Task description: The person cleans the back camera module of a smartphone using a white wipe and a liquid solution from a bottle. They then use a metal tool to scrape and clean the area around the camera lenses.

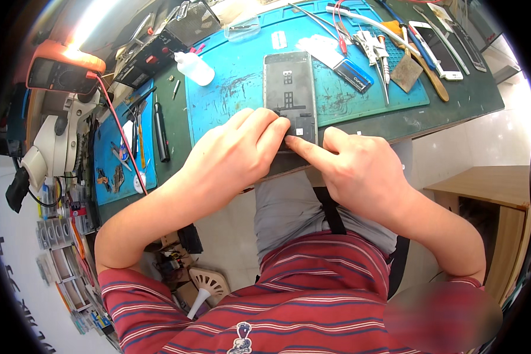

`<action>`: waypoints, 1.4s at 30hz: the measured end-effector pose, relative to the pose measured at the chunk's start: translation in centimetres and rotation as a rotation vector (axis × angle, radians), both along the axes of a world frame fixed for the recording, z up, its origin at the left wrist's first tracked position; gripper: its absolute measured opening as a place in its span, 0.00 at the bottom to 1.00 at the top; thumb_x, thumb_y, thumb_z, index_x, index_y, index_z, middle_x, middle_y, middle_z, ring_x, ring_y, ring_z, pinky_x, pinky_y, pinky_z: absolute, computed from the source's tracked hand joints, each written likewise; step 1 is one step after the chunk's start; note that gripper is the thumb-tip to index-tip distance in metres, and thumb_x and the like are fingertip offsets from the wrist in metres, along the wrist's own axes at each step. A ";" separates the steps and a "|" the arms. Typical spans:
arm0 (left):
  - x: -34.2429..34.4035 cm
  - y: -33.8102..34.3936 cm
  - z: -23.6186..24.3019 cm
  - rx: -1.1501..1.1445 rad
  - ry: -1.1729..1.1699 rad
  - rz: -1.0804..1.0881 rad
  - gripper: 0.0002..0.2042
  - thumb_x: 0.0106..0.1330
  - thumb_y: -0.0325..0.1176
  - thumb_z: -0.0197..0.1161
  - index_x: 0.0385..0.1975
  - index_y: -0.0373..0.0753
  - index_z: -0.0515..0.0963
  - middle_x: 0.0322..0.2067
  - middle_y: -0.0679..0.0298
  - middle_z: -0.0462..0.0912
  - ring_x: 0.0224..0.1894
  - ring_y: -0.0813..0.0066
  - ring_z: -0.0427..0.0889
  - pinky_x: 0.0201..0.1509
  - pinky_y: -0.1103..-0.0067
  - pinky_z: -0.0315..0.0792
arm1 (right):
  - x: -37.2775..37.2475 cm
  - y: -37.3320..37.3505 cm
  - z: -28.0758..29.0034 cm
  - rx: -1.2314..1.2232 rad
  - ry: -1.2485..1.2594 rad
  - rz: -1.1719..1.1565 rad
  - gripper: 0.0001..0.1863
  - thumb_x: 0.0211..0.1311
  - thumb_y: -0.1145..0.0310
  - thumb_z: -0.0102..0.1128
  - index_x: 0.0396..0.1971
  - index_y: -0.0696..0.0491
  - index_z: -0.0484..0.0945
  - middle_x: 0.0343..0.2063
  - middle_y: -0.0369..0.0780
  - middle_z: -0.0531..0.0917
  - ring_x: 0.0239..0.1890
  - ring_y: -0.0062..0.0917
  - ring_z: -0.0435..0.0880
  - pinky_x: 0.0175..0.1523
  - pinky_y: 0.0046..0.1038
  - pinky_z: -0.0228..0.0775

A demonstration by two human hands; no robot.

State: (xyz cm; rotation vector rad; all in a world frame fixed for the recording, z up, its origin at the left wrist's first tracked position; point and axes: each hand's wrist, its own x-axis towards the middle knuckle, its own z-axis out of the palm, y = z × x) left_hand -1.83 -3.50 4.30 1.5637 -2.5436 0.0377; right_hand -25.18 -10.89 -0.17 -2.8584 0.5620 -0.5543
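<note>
A grey phone back panel or frame (288, 82) with dark cutouts and a small white square lies lengthwise at the mat's front edge. Over its lower left part, my left hand (242, 141) is closed in a pinch; a bit of something dark shows at the fingertips, too small to name. My right hand (360, 168) reaches in from the right, its index finger stretched out with the tip touching the panel's lower end, close to the left fingertips. Its other fingers are curled, and the thumb is mostly hidden.
The blue work mat (224, 109) bears a white squeeze bottle (194, 68), a blue-and-white packet (353, 75), tweezers (315, 20) and a brush (433, 76). A white phone (435, 50) lies at the right. Left stand an orange multimeter (62, 68) and a black screwdriver (161, 133).
</note>
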 end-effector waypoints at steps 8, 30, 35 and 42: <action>0.5 0.0 -0.8 -0.080 0.018 -0.026 0.29 0.48 0.18 0.69 0.57 0.32 0.79 0.48 0.55 0.84 0.46 0.54 0.86 0.50 0.66 0.84 | 0.1 0.4 -0.6 -0.037 -0.058 -0.011 0.22 0.63 0.69 0.63 0.58 0.50 0.86 0.29 0.39 0.80 0.23 0.28 0.85 0.28 0.30 0.80; 0.8 -0.3 -0.9 -0.086 0.075 -0.048 0.28 0.47 0.17 0.70 0.54 0.35 0.80 0.49 0.54 0.86 0.48 0.51 0.87 0.51 0.65 0.84 | 1.0 2.0 -0.6 0.098 -0.059 -0.124 0.21 0.65 0.71 0.61 0.58 0.54 0.84 0.26 0.45 0.82 0.25 0.37 0.90 0.29 0.36 0.84; 0.9 -0.3 -1.0 -0.087 0.077 -0.055 0.28 0.47 0.16 0.69 0.54 0.34 0.79 0.49 0.55 0.85 0.48 0.52 0.87 0.51 0.65 0.84 | 1.0 1.9 -0.7 0.151 -0.072 -0.144 0.26 0.61 0.74 0.63 0.61 0.47 0.85 0.27 0.42 0.80 0.26 0.38 0.86 0.31 0.37 0.82; 0.9 -0.2 -0.9 -0.095 0.065 -0.062 0.28 0.47 0.16 0.68 0.54 0.34 0.79 0.48 0.55 0.85 0.47 0.53 0.87 0.50 0.65 0.84 | 1.0 1.7 -0.4 0.207 -0.064 -0.150 0.27 0.61 0.76 0.63 0.62 0.44 0.85 0.28 0.42 0.81 0.26 0.40 0.85 0.32 0.40 0.81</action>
